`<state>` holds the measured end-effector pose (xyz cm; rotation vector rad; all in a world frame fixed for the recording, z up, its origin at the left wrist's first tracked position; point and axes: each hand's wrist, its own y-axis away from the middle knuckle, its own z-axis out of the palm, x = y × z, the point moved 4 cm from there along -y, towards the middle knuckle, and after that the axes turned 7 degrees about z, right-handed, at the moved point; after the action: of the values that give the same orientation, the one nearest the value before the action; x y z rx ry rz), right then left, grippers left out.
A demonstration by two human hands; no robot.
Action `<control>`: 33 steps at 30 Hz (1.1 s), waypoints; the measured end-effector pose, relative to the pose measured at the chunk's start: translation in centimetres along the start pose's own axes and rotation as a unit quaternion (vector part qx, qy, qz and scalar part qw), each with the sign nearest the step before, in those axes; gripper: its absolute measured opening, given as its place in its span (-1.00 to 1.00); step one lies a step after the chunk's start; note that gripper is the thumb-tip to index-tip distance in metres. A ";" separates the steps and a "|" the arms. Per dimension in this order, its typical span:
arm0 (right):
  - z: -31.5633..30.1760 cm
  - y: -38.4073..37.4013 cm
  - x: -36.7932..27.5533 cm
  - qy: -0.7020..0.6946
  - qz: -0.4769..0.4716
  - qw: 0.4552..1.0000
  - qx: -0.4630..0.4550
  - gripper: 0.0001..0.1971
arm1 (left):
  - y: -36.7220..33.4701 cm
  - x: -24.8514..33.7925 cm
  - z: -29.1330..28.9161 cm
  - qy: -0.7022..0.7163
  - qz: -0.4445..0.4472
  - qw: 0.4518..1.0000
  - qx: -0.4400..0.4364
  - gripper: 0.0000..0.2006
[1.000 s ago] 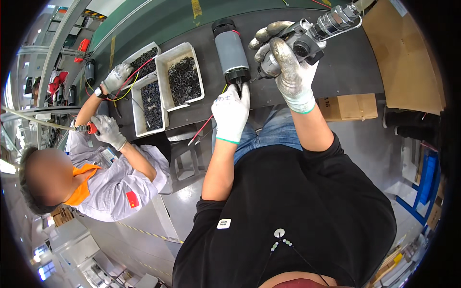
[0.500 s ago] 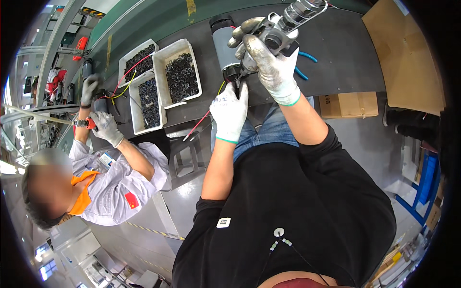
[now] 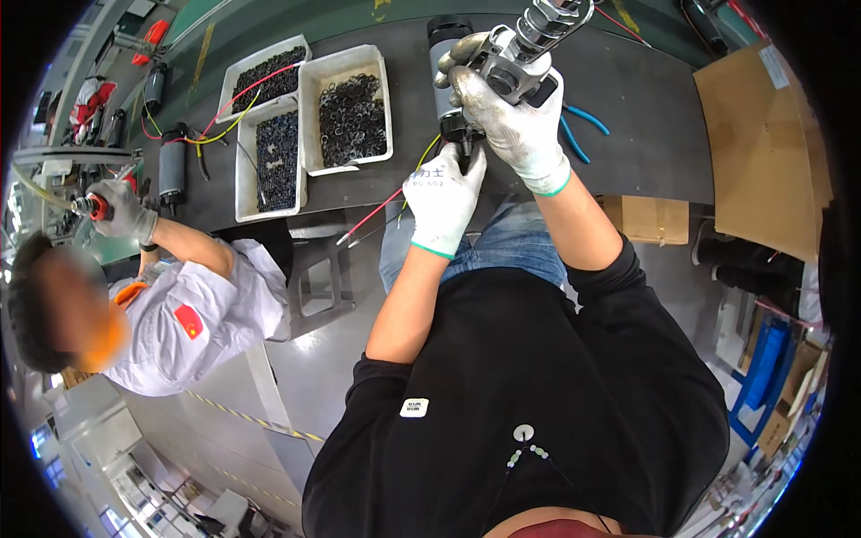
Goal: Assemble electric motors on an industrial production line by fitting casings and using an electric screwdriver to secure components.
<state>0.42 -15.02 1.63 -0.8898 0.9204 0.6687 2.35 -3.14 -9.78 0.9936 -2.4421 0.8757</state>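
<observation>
Shiny metal, matt cloth
We notice a shiny metal tool (image 3: 513,65), matt knitted cloth gloves (image 3: 442,199), smooth plastic trays (image 3: 246,170) and a dull cardboard box (image 3: 758,143).

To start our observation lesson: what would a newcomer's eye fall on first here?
Probably the shiny metal tool at top centre, held in the gloved right hand, partly covering a grey cylinder. Just below, the gloved left hand is at the cylinder's black lower end. Left of that, three white trays hold small dark parts.
</observation>
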 end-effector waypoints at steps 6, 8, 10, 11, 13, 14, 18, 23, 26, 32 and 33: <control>1.7 -0.3 -0.2 0.056 -0.025 0.997 -0.047 -0.80 | 0.1 -0.3 0.1 -0.015 -0.010 1.000 0.012 -0.66; 2.1 -0.4 -0.2 0.061 -0.014 0.996 -0.060 -0.80 | 0.0 -0.3 0.0 -0.021 0.002 1.000 0.019 -0.66; 2.3 -0.6 -0.1 0.102 -0.004 0.994 -0.050 -0.81 | 0.1 -0.4 -0.2 -0.016 -0.007 0.999 0.027 -0.66; 2.4 -0.7 -0.1 0.124 0.000 0.991 -0.042 -0.82 | 0.1 -0.4 -0.2 -0.011 -0.002 1.000 0.027 -0.66; 2.7 -0.8 -0.2 0.131 0.026 0.990 -0.037 -0.82 | 0.2 -0.4 -0.2 -0.005 -0.005 1.000 0.031 -0.66; 2.8 -0.8 -0.1 0.135 0.047 0.989 -0.022 -0.83 | 0.2 -0.5 -0.1 -0.002 -0.010 0.999 0.032 -0.66; 3.0 -1.1 0.3 0.148 0.039 0.988 -0.017 -0.84 | 0.2 -0.7 0.4 0.016 -0.021 0.999 0.041 -0.66; 3.1 -1.1 0.3 0.109 -0.024 0.993 -0.036 -0.83 | 0.2 -0.7 0.3 0.021 -0.012 0.998 0.064 -0.66; 2.7 -1.0 0.4 0.133 -0.019 0.990 -0.043 -0.83 | 0.2 -0.6 0.3 0.005 -0.004 0.998 0.067 -0.66; 1.8 -0.8 0.8 0.152 -0.004 0.987 -0.057 -0.83 | 0.1 -0.8 0.4 0.020 0.001 0.997 0.076 -0.67; 1.9 -0.9 0.8 0.145 0.003 0.987 -0.062 -0.83 | 0.0 -0.7 0.4 0.020 0.003 0.997 0.076 -0.67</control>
<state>2.21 -13.72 1.84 -1.1162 1.1509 0.6156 2.80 -3.02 -10.44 1.0104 -2.3749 1.0866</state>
